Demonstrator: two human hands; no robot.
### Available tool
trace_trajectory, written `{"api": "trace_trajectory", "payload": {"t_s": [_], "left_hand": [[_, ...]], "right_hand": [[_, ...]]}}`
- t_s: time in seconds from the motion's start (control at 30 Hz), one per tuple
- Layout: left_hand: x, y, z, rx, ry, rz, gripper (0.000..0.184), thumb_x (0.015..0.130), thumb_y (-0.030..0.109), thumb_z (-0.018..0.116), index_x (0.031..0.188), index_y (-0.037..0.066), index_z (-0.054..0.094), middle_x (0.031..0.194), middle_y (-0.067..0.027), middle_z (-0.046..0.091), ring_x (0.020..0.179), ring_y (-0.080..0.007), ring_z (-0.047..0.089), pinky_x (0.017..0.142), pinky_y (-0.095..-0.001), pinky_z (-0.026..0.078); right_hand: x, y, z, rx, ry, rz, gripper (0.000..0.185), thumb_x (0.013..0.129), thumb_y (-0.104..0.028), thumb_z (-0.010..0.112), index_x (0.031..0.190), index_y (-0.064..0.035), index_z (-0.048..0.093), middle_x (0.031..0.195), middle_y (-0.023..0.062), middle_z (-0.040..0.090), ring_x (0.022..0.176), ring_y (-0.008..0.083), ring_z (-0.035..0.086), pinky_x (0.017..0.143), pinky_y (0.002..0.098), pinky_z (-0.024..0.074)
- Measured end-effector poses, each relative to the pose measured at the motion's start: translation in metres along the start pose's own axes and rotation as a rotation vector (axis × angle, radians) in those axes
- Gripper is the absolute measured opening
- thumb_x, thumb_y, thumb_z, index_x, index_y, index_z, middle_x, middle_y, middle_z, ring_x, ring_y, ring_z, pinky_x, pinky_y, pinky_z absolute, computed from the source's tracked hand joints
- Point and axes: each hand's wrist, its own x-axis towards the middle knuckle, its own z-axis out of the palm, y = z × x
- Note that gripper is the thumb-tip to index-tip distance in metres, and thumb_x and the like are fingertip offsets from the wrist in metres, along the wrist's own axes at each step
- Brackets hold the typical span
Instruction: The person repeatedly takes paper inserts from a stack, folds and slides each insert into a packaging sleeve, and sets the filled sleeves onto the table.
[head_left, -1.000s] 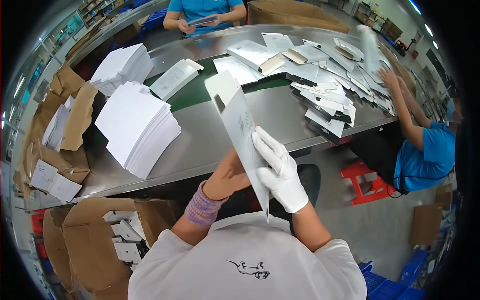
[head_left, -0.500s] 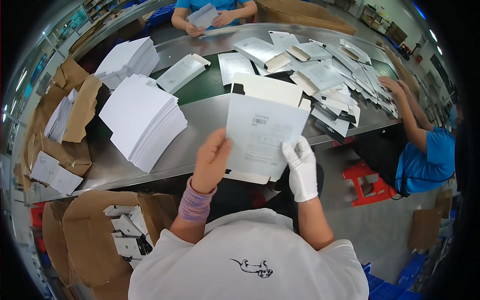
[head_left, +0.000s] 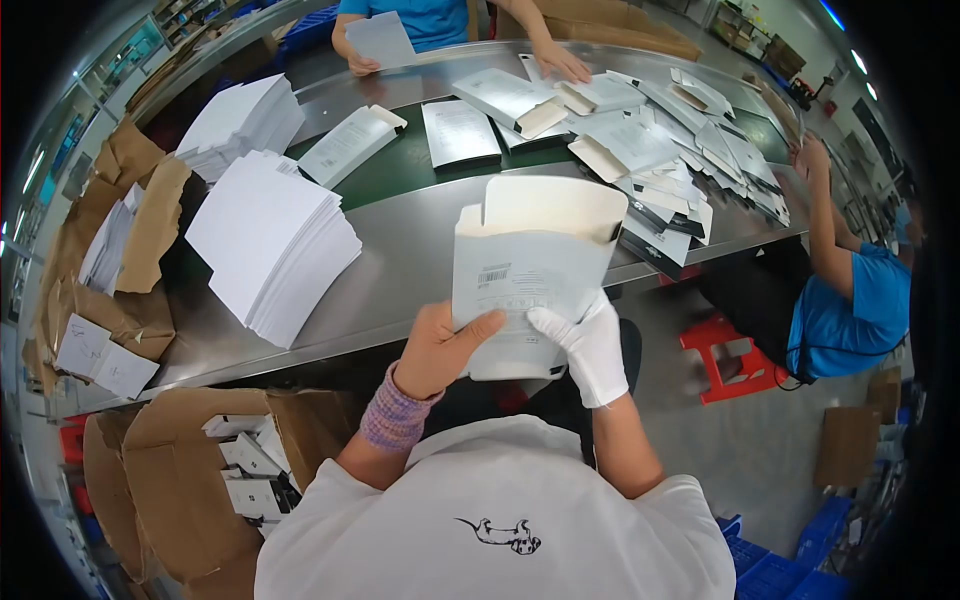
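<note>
Between my hands is a flat pale-grey carton with a barcode and small print, its cream end flaps standing up at the far end. My bare left hand, with a knitted purple band at the wrist, grips the lower left edge, thumb across the printed face. On the lower right edge my white-gloved right hand is closed, its thumb also on the face. The fingers behind the carton are hidden. Beyond it lies a heap of similar cartons, several with flaps raised.
Two stacks of white sheets stand on the metal table at the left, beside a torn brown paper wrapping. An open cardboard box with small boxes is below. Co-workers sit right and opposite; a red stool is at the right.
My hands have shifted lower on the carton and my thumbs now press its face. Its far end has tilted, showing more of the flaps. The opposite co-worker's hand has reached to the heap.
</note>
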Motion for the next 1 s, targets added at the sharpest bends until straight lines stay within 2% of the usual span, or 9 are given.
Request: {"api": "trace_trajectory", "payload": {"t_s": [0.07,0.37,0.5,0.57,0.63,0.67,0.77,0.87,1.0], "left_hand": [[-0.001,-0.008,0.001,-0.037,0.018,-0.011,0.028,0.097,0.014,0.061,0.117,-0.006,0.064,0.108,-0.0094,0.069,0.096,-0.0139,0.061,0.084,-0.0292,0.051],[0.004,-0.012,-0.015,0.145,-0.195,-0.124,0.035,0.102,0.022,0.052,0.121,-0.007,0.058,0.108,-0.0089,0.067,0.096,-0.0134,0.059,0.087,-0.0291,0.049],[0.002,-0.017,-0.009,-0.065,-0.149,-0.128,0.036,0.102,0.016,0.048,0.130,-0.006,0.051,0.121,-0.0099,0.062,0.106,-0.0139,0.057,0.093,-0.0286,0.046],[0.003,-0.014,-0.012,-0.171,-0.092,-0.160,0.041,0.102,0.012,0.046,0.139,-0.005,0.043,0.132,-0.0124,0.055,0.116,-0.0159,0.054,0.099,-0.0296,0.042],[0.011,-0.008,-0.008,-0.116,-0.033,0.062,0.048,0.101,0.009,0.045,0.146,-0.004,0.032,0.140,-0.0139,0.048,0.126,-0.0174,0.046,0.104,-0.0307,0.037],[0.014,-0.003,-0.005,-0.085,-0.003,0.170,0.052,0.101,0.007,0.044,0.149,-0.003,0.027,0.144,-0.0146,0.044,0.130,-0.0182,0.041,0.107,-0.0313,0.035],[0.021,0.001,-0.004,-0.030,-0.106,0.237,0.062,0.098,0.001,0.045,0.153,0.000,0.016,0.150,-0.0154,0.035,0.138,-0.0202,0.033,0.110,-0.0341,0.030],[0.017,0.010,0.001,-0.115,-0.083,0.273,0.058,0.095,0.000,0.049,0.150,-0.002,0.027,0.146,-0.0144,0.042,0.132,-0.0189,0.041,0.108,-0.0317,0.033],[0.010,-0.004,-0.025,-0.033,-0.221,-0.047,0.038,0.096,0.004,0.052,0.134,-0.002,0.049,0.129,-0.0142,0.055,0.117,-0.0191,0.052,0.097,-0.0307,0.041]], "right_hand": [[0.001,0.000,-0.001,-0.027,0.073,0.018,0.033,0.090,-0.010,0.069,0.117,0.0046,0.057,0.107,0.0080,0.069,0.096,0.0115,0.062,0.086,0.0267,0.0495],[0.018,0.019,-0.031,0.098,0.232,-0.060,0.020,0.095,-0.016,0.064,0.106,0.0014,0.062,0.096,0.0025,0.066,0.087,0.0069,0.058,0.081,0.0225,0.0468],[0.022,0.013,-0.031,0.048,0.216,-0.058,0.020,0.096,-0.015,0.063,0.105,0.0018,0.064,0.094,0.0022,0.067,0.086,0.0065,0.058,0.081,0.0226,0.0468],[0.020,0.019,-0.039,-0.028,0.159,-0.055,0.040,0.094,-0.017,0.065,0.127,0.0009,0.053,0.103,0.0046,0.065,0.089,0.0073,0.058,0.082,0.0232,0.0470],[0.013,0.010,-0.031,-0.093,0.148,-0.090,0.057,0.092,-0.017,0.068,0.141,-0.0005,0.043,0.110,0.0067,0.064,0.091,0.0080,0.058,0.083,0.0235,0.0471],[0.014,0.008,-0.030,-0.223,0.129,-0.117,0.079,0.088,-0.015,0.071,0.152,-0.0052,0.026,0.117,0.0081,0.061,0.092,0.0089,0.057,0.084,0.0236,0.0470],[0.011,-0.004,-0.020,-0.231,0.113,-0.159,0.077,0.086,-0.013,0.072,0.150,-0.0066,0.031,0.113,0.0053,0.061,0.091,0.0093,0.057,0.084,0.0233,0.0465],[0.009,-0.010,-0.023,-0.234,0.090,-0.106,0.064,0.087,-0.011,0.071,0.144,-0.0069,0.043,0.107,0.0026,0.062,0.089,0.0090,0.056,0.082,0.0231,0.0459],[0.012,-0.002,-0.032,-0.193,-0.029,-0.061,0.034,0.090,-0.012,0.067,0.122,-0.0036,0.064,0.096,0.0004,0.062,0.083,0.0081,0.054,0.077,0.0237,0.0449]]}}
